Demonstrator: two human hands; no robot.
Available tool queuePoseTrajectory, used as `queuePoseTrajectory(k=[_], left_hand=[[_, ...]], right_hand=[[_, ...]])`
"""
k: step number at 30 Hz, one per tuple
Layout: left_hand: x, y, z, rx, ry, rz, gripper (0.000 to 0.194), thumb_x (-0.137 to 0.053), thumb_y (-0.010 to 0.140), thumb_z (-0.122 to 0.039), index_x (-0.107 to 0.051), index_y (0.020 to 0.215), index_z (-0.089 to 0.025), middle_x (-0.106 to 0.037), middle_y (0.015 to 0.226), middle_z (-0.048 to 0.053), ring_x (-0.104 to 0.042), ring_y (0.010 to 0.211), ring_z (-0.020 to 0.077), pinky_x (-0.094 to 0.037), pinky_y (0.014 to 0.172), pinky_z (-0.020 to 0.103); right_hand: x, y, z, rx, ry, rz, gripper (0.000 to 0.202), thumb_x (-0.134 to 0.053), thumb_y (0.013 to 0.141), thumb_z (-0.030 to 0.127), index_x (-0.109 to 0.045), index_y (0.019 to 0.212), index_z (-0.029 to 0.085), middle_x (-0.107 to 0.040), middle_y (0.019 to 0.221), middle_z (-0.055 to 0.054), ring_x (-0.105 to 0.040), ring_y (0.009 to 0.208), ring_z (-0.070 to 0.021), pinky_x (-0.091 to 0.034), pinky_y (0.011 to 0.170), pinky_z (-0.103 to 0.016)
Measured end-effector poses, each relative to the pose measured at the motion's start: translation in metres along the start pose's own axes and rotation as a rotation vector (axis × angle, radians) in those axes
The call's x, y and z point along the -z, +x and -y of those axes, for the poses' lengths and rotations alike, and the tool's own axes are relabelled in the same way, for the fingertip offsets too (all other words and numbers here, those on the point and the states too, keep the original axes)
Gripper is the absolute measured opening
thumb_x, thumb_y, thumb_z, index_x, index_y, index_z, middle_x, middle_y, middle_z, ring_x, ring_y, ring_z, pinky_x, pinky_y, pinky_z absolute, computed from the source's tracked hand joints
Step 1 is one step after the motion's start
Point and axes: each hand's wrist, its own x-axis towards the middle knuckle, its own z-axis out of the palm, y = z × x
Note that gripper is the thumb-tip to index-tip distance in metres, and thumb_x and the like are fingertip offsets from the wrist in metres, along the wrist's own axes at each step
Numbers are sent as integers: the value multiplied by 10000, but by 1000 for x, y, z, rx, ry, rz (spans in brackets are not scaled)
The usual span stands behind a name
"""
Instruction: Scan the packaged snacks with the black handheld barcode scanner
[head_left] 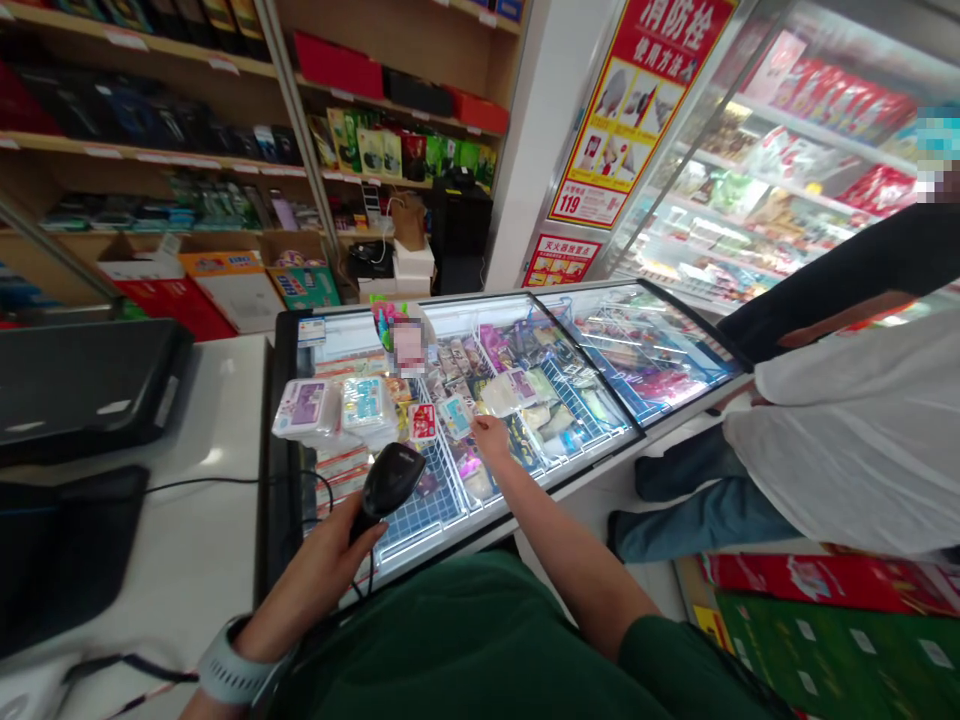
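Observation:
My left hand (352,535) is wrapped round the handle of a black barcode scanner (396,475), whose head points forward over the glass-topped freezer (510,520). At the right edge of a small blue-and-white pack (455,417), my right hand (491,437) has its fingers curled together, pinching it. Just left of that pack lies a small red pack (422,423). Further left are clear plastic boxes with a purple label (302,408) and a blue label (366,403). A white pack with a purple label (514,390) lies right of my right hand.
A white counter (225,440) with a black machine (90,385) stands at left. The scanner's cable (225,481) crosses to the freezer. A person in a white shirt (855,440) stands at right, near another person's dark sleeve (832,270). Stocked shelves (150,155) line the back.

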Motion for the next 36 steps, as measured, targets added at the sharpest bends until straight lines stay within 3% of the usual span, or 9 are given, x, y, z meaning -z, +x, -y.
queuePoseTrajectory(k=[9,14,29,36], left_hand=[[-6,14,-26,-110,13,3,488,-527,826,-455,-549,1215,-161,-669,1170,112,-621,1096,272,-475,947,371],[-8,16,-43,-131,23,68,436,-504,835,-454,-574,1131,-142,-686,1076,126,-642,1001,276,-497,882,381],[-15,20,-48,-189,81,107,441,-494,859,-428,-533,1203,-155,-671,1075,103,-621,1047,269,-491,898,370],[-17,18,-50,-201,45,104,472,-490,864,-429,-504,1246,-152,-635,1184,131,-587,1124,279,-454,964,408]], right_hand=[[53,-21,2,162,0,-162,213,-570,828,276,-680,990,193,-705,873,-27,-655,829,-168,-488,801,-260],[70,-28,4,213,-6,-187,188,-570,827,245,-686,969,203,-703,924,-24,-642,851,-166,-477,836,-273],[82,-43,8,257,-13,-212,180,-568,831,235,-688,962,207,-695,939,-25,-632,828,-163,-481,828,-289],[83,-45,8,267,-14,-213,176,-562,837,240,-684,962,213,-693,922,-16,-630,832,-161,-482,820,-282]])
